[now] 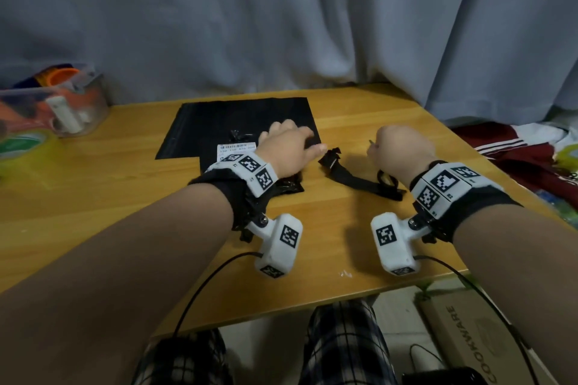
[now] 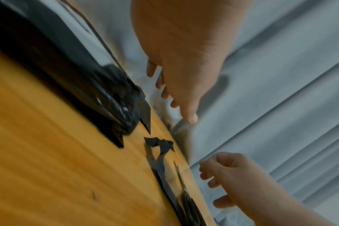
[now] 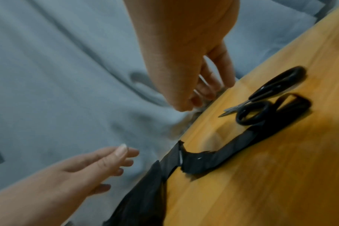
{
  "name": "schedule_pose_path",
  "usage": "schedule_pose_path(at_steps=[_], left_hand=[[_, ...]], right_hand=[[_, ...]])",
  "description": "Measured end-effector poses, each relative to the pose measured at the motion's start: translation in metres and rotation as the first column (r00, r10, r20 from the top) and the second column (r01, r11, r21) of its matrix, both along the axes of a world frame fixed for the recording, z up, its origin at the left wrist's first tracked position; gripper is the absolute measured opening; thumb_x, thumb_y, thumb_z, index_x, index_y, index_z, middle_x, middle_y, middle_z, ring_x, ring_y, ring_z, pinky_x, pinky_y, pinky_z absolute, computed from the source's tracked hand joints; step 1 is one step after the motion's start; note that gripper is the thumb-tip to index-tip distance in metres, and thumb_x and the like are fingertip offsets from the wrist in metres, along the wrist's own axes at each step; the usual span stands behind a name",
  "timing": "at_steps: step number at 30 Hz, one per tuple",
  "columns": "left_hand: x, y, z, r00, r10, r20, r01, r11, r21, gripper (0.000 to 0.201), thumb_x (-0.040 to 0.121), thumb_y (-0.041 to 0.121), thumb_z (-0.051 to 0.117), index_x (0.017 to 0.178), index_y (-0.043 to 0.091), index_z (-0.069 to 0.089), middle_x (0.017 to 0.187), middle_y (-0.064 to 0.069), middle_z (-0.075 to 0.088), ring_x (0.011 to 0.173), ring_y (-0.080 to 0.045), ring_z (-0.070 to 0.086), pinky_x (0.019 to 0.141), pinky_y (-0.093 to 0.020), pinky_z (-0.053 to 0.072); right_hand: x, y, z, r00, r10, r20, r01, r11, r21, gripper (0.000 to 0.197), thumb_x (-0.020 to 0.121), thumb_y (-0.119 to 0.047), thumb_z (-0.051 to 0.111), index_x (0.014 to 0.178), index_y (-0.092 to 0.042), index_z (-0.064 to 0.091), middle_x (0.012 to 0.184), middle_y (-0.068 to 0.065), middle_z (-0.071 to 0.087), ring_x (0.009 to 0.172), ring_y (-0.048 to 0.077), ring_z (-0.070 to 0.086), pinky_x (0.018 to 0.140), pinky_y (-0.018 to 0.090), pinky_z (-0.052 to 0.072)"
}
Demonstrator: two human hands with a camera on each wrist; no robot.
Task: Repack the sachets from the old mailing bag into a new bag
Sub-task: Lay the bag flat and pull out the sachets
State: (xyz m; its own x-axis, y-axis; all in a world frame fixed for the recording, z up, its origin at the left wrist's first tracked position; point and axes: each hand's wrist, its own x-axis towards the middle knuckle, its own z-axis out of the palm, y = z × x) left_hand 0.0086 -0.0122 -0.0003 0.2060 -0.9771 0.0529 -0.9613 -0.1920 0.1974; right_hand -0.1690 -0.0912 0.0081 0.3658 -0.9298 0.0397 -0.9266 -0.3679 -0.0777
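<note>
A flat black new mailing bag [image 1: 237,116] lies at the back of the wooden table [image 1: 109,184]. In front of it is the crumpled old black bag [image 1: 286,187] with a white label [image 1: 236,148]. My left hand [image 1: 291,147] hovers over it with relaxed fingers and holds nothing. A cut-off black strip [image 1: 359,180] lies between my hands. Black-handled scissors [image 3: 261,97] lie on the strip's end. My right hand [image 1: 403,147] hangs just above them, fingers loosely curled, holding nothing. No sachet shows.
A clear plastic box [image 1: 56,103] of odds and ends stands at the back left, with a tape roll [image 1: 18,141] beside it. A grey curtain [image 1: 281,25] hangs behind the table. A red cloth [image 1: 516,147] and a cardboard box [image 1: 469,337] lie off the right edge.
</note>
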Motion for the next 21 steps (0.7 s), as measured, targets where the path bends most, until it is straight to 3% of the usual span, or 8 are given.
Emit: schedule_pose_path(at_steps=[2,6,10,13,15,17,19,21], left_hand=[[0.020,0.010,0.002,0.995,0.090,0.048,-0.090,0.996,0.010,0.065,0.091,0.061,0.035,0.144,0.023,0.033,0.145,-0.009,0.035,0.133,-0.031,0.030,0.107,-0.046,0.028],[0.061,0.035,-0.018,0.971,0.221,0.093,-0.238,0.935,0.263,0.073,0.087,0.070,0.029,0.149,0.030,0.020,0.156,-0.009,0.022,0.143,-0.036,0.016,0.115,-0.054,0.017],[0.085,0.061,-0.035,0.986,0.135,-0.102,-0.107,0.963,0.246,0.065,0.090,0.060,0.039,0.146,0.029,0.030,0.155,-0.003,0.028,0.142,-0.027,0.026,0.114,-0.049,0.025],[0.095,0.080,-0.030,0.983,0.047,-0.176,-0.002,0.969,0.249,0.053,0.092,0.051,0.045,0.142,0.038,0.035,0.156,0.004,0.024,0.145,-0.021,0.019,0.115,-0.056,0.016],[0.103,0.089,-0.022,0.990,-0.006,-0.142,0.045,0.962,0.271,0.043,0.095,0.042,0.048,0.137,0.044,0.041,0.155,0.010,0.024,0.146,-0.020,0.012,0.114,-0.061,0.005],[0.113,0.096,-0.015,0.992,-0.015,-0.123,0.049,0.961,0.272,0.037,0.096,0.028,0.049,0.128,0.047,0.050,0.154,0.014,0.025,0.146,-0.019,0.007,0.115,-0.059,-0.002],[0.123,0.102,-0.009,0.991,-0.002,-0.132,0.034,0.970,0.240,0.037,0.096,0.018,0.047,0.114,0.048,0.060,0.152,0.013,0.030,0.145,-0.018,0.012,0.116,-0.055,0.000],[0.130,0.108,-0.002,0.985,0.044,-0.168,-0.011,0.981,0.195,0.038,0.096,0.016,0.042,0.097,0.045,0.066,0.148,0.010,0.040,0.141,-0.018,0.026,0.117,-0.051,0.010]], right_hand=[[0.012,0.005,0.002,0.989,0.098,0.107,-0.096,0.995,-0.020,0.022,0.093,-0.027,0.046,0.099,-0.012,0.061,0.084,0.007,0.060,0.081,0.024,0.059,0.070,0.035,0.051],[0.039,0.020,-0.002,0.908,0.267,0.323,-0.274,0.961,-0.024,0.018,0.093,-0.030,0.049,0.093,-0.018,0.062,0.081,0.002,0.063,0.077,0.021,0.061,0.072,0.039,0.054],[0.066,0.033,-0.009,0.835,0.396,0.382,-0.426,0.905,-0.008,0.015,0.093,-0.026,0.051,0.096,-0.017,0.063,0.089,0.001,0.066,0.082,0.018,0.061,0.075,0.035,0.053],[0.084,0.037,-0.018,0.805,0.472,0.358,-0.497,0.867,-0.025,0.015,0.091,-0.024,0.054,0.100,-0.016,0.062,0.102,0.003,0.063,0.096,0.020,0.058,0.086,0.034,0.050],[0.095,0.037,-0.024,0.816,0.465,0.344,-0.488,0.873,-0.021,0.022,0.090,-0.027,0.056,0.108,-0.016,0.061,0.111,0.005,0.059,0.106,0.022,0.054,0.093,0.033,0.046],[0.103,0.037,-0.030,0.834,0.427,0.351,-0.457,0.889,0.005,0.031,0.091,-0.030,0.055,0.118,-0.016,0.057,0.120,0.006,0.055,0.114,0.023,0.050,0.099,0.035,0.043],[0.107,0.040,-0.033,0.847,0.387,0.363,-0.437,0.897,0.062,0.040,0.092,-0.033,0.054,0.128,-0.015,0.052,0.128,0.008,0.052,0.119,0.025,0.049,0.103,0.035,0.041],[0.108,0.043,-0.034,0.845,0.379,0.378,-0.457,0.879,0.139,0.043,0.094,-0.032,0.052,0.132,-0.012,0.049,0.127,0.009,0.056,0.113,0.023,0.055,0.094,0.028,0.044]])
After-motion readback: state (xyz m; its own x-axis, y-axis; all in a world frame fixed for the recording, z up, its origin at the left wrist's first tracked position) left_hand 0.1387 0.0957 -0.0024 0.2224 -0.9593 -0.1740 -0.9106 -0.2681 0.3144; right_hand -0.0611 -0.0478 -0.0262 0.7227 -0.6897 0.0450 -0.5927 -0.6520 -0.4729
